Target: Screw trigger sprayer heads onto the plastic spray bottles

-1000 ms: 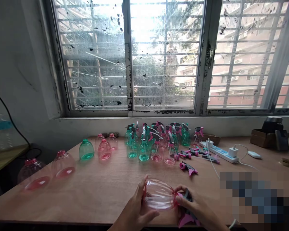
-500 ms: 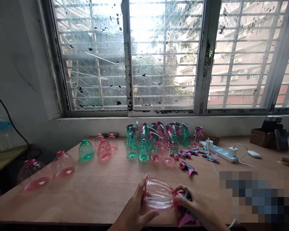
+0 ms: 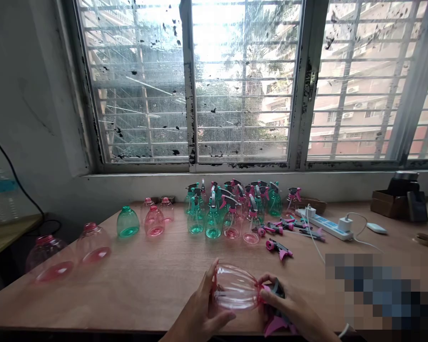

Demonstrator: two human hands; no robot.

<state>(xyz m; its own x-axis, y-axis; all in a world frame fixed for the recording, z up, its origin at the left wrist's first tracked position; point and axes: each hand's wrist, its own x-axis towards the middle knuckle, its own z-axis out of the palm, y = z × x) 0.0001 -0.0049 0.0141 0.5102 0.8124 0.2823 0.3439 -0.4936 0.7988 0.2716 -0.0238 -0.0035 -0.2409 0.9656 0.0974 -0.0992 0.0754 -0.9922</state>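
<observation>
A clear pink spray bottle lies on its side between my hands above the near edge of the table, its neck to the right. My left hand is wrapped around its base, fingers behind and thumb below. At the neck, my right hand grips the pink and dark grey spray head, thumb and fingers closed around the collar. Whether the threads are fully engaged is hidden by the fingers. Beyond my right hand, a loose pink and black spray head rests on the table.
Several green and pink bottles with spray heads stand at the back. Open-necked bottles stand to the left. More loose spray heads lie near a power strip with cables. A brown box sits back right; a blurred patch covers the right front.
</observation>
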